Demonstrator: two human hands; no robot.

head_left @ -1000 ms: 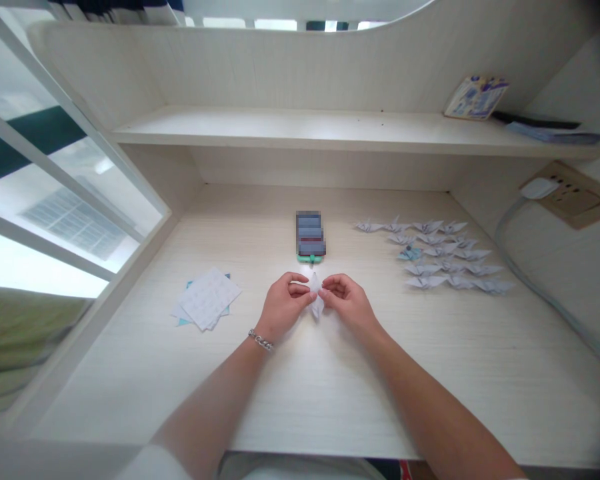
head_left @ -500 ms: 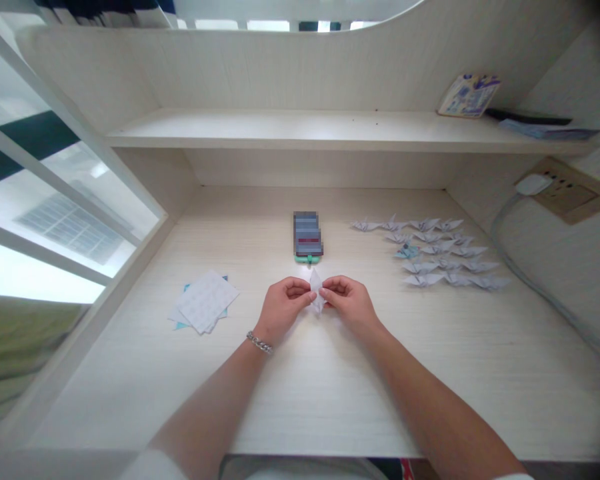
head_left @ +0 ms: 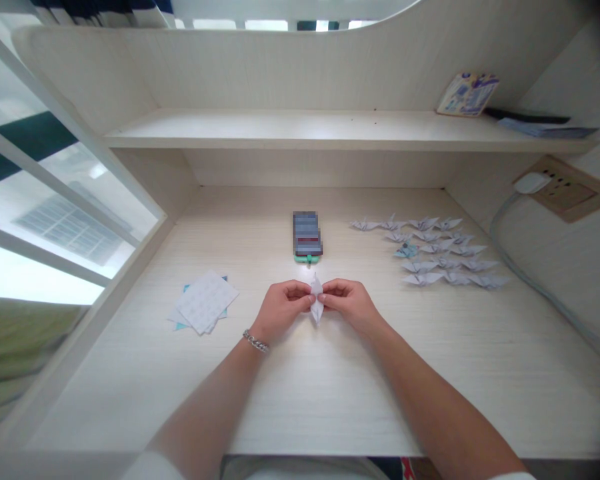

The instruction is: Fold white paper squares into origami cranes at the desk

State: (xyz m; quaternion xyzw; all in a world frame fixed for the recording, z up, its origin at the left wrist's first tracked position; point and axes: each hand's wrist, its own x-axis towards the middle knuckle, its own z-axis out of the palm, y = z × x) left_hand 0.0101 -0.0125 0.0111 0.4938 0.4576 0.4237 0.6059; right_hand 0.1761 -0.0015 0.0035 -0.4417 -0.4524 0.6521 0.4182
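A small folded piece of white paper [head_left: 317, 303] stands upright between my two hands above the middle of the pale desk [head_left: 300, 387]. My left hand [head_left: 281, 308], with a chain bracelet on its wrist, pinches the paper's left side. My right hand [head_left: 351, 303] pinches its right side, fingers curled. Just behind the hands a phone [head_left: 307, 236] lies flat. To my left rests a small stack of paper squares [head_left: 205, 301].
Several folded paper cranes [head_left: 433, 250] lie in rows at the right of the desk. A shelf [head_left: 300, 130] runs overhead with a small card [head_left: 467, 93] at its right end. A wall socket and cable [head_left: 530, 183] are at the right; a window is at the left.
Both hands have drawn a little closer together around the folded paper and shifted slightly. The paper now stands more upright between the fingertips.
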